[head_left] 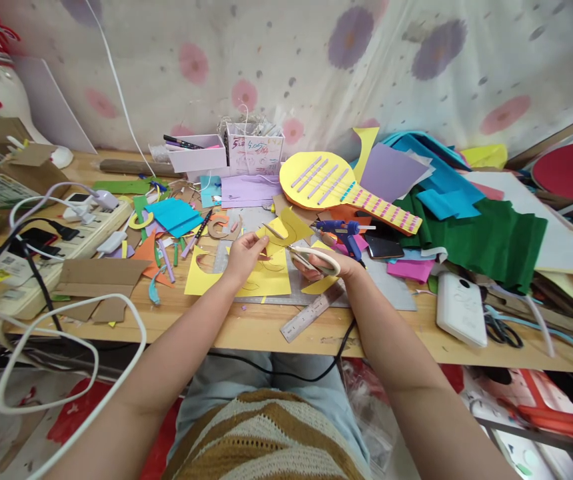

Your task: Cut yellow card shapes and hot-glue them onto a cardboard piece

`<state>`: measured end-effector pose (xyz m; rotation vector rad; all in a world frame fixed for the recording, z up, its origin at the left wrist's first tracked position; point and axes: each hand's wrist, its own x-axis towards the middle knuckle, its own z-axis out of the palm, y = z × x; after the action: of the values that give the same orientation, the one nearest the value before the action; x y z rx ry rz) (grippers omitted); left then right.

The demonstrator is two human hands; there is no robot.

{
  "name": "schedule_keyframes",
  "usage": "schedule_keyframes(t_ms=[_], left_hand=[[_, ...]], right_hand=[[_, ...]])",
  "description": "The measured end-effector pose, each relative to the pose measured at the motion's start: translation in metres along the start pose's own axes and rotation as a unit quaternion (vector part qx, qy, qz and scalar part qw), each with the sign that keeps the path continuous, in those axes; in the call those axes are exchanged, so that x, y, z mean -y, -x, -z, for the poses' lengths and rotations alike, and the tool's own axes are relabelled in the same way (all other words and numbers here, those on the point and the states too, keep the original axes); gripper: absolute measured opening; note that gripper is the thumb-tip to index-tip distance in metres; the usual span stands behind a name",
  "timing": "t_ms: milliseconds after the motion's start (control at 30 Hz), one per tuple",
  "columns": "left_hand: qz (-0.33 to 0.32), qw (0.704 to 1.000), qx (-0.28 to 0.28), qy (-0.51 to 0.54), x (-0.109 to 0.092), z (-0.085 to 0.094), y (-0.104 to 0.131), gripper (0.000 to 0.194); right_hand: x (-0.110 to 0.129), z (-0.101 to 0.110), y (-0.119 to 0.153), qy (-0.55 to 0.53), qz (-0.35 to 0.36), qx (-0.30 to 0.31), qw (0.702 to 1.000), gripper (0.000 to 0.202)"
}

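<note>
The yellow paper cutout (286,230) is sitting between both hands. The left hand (244,257) is pinching its edge. The right hand (334,263) is gripping scissors (306,257), blades cutting into it.

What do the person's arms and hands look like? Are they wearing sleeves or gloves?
Both arms are bare from the bottom of the picture up to the hands, with no sleeves showing. The left hand and the right hand have no gloves, and I can see no rings, watch or bracelets. Lower down, the person wears a knitted top with brown and cream stripes.

Both arms reach forward, left hand (243,257) pinching, right hand (327,265) gripping.
</note>
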<state>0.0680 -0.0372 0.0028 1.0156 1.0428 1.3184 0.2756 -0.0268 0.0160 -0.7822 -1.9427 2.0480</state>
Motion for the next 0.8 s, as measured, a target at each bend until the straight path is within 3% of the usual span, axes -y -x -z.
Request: schedule_keyframes(t_ms=[800], left_hand=[[0.062, 0.997, -0.015, 0.048, -0.0009, -0.0055, 0.0048, 0.031]], right_hand=[[-0.0005, -0.0028, -0.0016, -0.008, -0.017, -0.018, 1.0, 0.06]])
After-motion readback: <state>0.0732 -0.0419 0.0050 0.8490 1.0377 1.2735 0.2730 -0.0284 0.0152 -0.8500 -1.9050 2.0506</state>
